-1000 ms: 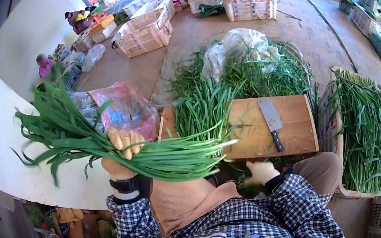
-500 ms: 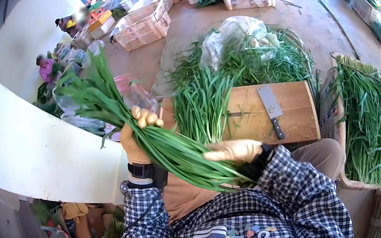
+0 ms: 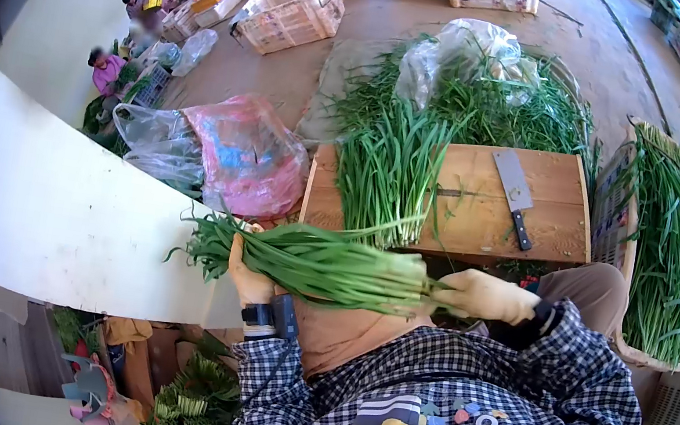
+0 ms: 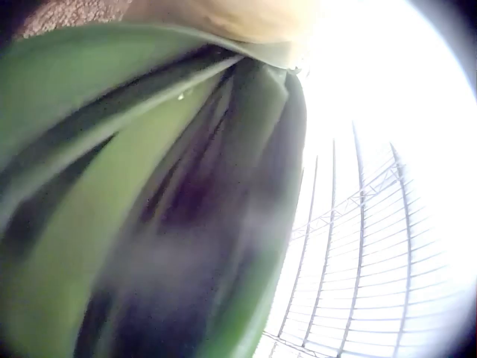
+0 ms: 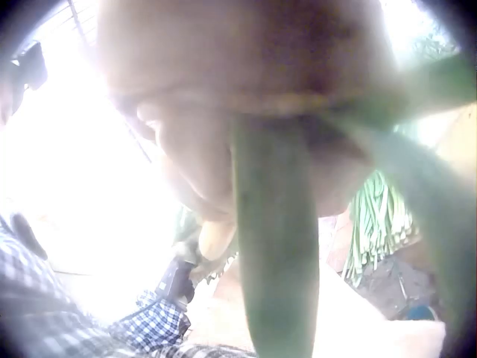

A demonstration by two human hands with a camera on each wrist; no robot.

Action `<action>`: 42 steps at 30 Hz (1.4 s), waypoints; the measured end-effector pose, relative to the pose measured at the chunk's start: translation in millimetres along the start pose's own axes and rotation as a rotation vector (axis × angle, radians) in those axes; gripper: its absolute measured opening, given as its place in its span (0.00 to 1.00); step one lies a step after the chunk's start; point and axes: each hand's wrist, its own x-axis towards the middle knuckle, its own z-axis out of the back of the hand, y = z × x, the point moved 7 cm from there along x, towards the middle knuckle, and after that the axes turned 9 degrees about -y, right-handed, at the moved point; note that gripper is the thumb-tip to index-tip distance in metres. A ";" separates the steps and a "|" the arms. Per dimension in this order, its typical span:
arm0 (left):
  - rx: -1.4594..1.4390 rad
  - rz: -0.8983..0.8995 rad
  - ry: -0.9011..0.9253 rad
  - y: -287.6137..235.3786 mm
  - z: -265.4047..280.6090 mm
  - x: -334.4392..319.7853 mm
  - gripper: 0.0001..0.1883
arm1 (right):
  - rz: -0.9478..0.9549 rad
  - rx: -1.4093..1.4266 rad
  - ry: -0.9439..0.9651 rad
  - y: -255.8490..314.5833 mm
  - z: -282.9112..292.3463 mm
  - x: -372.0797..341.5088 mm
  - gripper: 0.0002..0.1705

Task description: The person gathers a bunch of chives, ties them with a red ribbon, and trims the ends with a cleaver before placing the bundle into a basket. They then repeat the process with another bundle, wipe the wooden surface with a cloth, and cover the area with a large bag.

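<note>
My gloved left hand [image 3: 252, 274] grips a thick bunch of garlic chives [image 3: 323, 265] held sideways over my lap, leaf tips to the left and pale stem ends to the right. Broad leaves [image 4: 112, 194] fill much of the left wrist view below that hand. Right at the stem ends is my gloved right hand [image 3: 487, 295]. In the right wrist view its fingers curl round a loose flat leaf [image 5: 276, 239], which hangs down from them. Beyond the bunch, a pile of chives [image 3: 391, 172] lies on the left part of a wooden board [image 3: 475, 176].
A cleaver [image 3: 512, 191] lies on the board's right side. Behind it are a heap of loose greens [image 3: 499, 104] and a clear plastic bag [image 3: 477, 47]. A crate of chives [image 3: 667, 255] stands at right, a pink plastic bag [image 3: 251, 154] at left. A white curved surface [image 3: 81, 216] borders my left.
The bunch has come down and leveled out, with its leaf tips lower. My right hand, first empty beside the bunch, reached onto its stems, then drew off rightward to the stem ends.
</note>
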 end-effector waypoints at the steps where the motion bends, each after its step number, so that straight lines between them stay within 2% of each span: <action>1: 0.397 -0.274 -0.074 -9.7 10.6 -5.9 0.20 | -0.126 0.251 -0.022 0.8 15.6 -8.0 0.19; 2: 0.005 0.016 -0.056 7.0 31.0 9.9 0.21 | -0.171 0.335 -0.142 2.0 38.5 -15.5 0.18; 3: -0.007 0.014 -0.065 0.6 35.1 12.7 0.21 | -0.215 0.415 -0.263 2.6 62.8 -22.1 0.18; 5: -0.368 0.374 -0.175 8.9 42.5 4.8 0.22 | -1.015 0.677 -0.151 -14.1 71.6 -59.4 0.14; 6: -0.336 0.342 -0.120 15.6 53.9 12.2 0.23 | -0.474 0.274 -0.067 -6.0 72.2 -47.9 0.16; 7: -0.342 0.345 -0.120 17.5 53.8 11.3 0.23 | -1.131 0.349 0.120 3.0 60.5 -51.5 0.24; 9: -0.329 0.398 -0.208 21.2 50.4 7.4 0.23 | -0.601 -0.297 0.142 -15.7 20.5 -69.7 0.29; 10: -0.337 0.398 -0.204 19.5 43.1 5.8 0.23 | -0.590 -0.386 0.240 -28.6 7.0 -65.6 0.32; 11: -0.349 0.420 -0.225 18.0 39.1 0.4 0.24 | -0.583 -0.317 -0.008 -15.7 18.5 -46.4 0.29; 13: -0.360 0.444 -0.255 26.7 50.6 -5.1 0.24 | -0.570 0.000 -0.215 9.8 32.8 -10.9 0.24; 15: 0.037 0.029 0.071 17.8 55.1 4.3 0.22 | -0.502 0.263 -0.245 30.1 29.1 15.4 0.20; 16: 0.034 0.024 0.074 13.0 50.8 3.6 0.22 | -0.584 0.447 -0.184 33.0 15.8 25.7 0.22; 17: -0.215 0.215 -0.048 17.4 49.7 -0.4 0.22 | -0.685 0.563 -0.045 32.1 -1.1 33.4 0.23; 18: -0.463 0.408 -0.168 25.8 45.2 -6.4 0.22 | -0.731 0.735 0.015 22.3 -23.7 38.0 0.24; 19: -0.469 0.406 -0.161 26.5 42.2 -7.4 0.22 | -0.774 0.906 0.076 16.6 -45.2 42.4 0.25; 20: -0.476 0.397 -0.190 27.4 43.6 -9.2 0.22 | -0.824 0.755 0.012 19.6 -39.7 52.1 0.27; 21: -0.483 0.389 -0.221 29.1 44.6 -10.9 0.22 | -0.759 0.997 -0.020 3.1 -56.2 57.5 0.31; 23: -0.474 0.387 -0.224 25.2 39.7 -18.7 0.21 | -0.959 1.419 -0.158 -31.6 -83.1 61.3 0.28; 24: -0.505 0.386 -0.203 26.8 42.4 -18.9 0.21 | -0.603 1.319 -0.199 -56.3 -95.9 61.8 0.22; 25: -0.534 0.385 -0.182 26.1 43.6 -19.6 0.21 | -0.601 1.318 -0.196 -55.1 -93.6 63.6 0.22; 27: -0.556 0.380 -0.176 26.1 49.6 -17.2 0.21 | -0.838 1.432 -0.147 -59.4 -102.1 58.6 0.17; 28: -0.586 0.366 -0.190 22.4 48.7 -19.7 0.21 | -1.051 1.130 -0.123 -36.0 -77.9 62.1 0.17; 29: -0.617 0.355 -0.208 21.6 49.3 -22.3 0.21 | -1.057 1.126 -0.117 -41.4 -80.3 58.6 0.17; 32: -0.564 0.306 -0.183 21.0 50.7 -23.0 0.21 | -0.868 1.449 -0.020 -33.4 -74.4 55.1 0.17; 36: -0.557 0.287 -0.162 24.7 47.2 -22.3 0.21 | -0.953 1.333 -0.121 -18.7 -62.3 50.4 0.17; 38: -0.577 0.313 -0.144 27.8 44.8 -21.3 0.21 | -0.836 1.539 -0.096 -29.2 -84.7 51.2 0.17; 42: -0.540 0.278 -0.186 30.9 51.0 -18.8 0.21 | -0.989 1.407 -0.097 -55.2 -103.6 52.0 0.15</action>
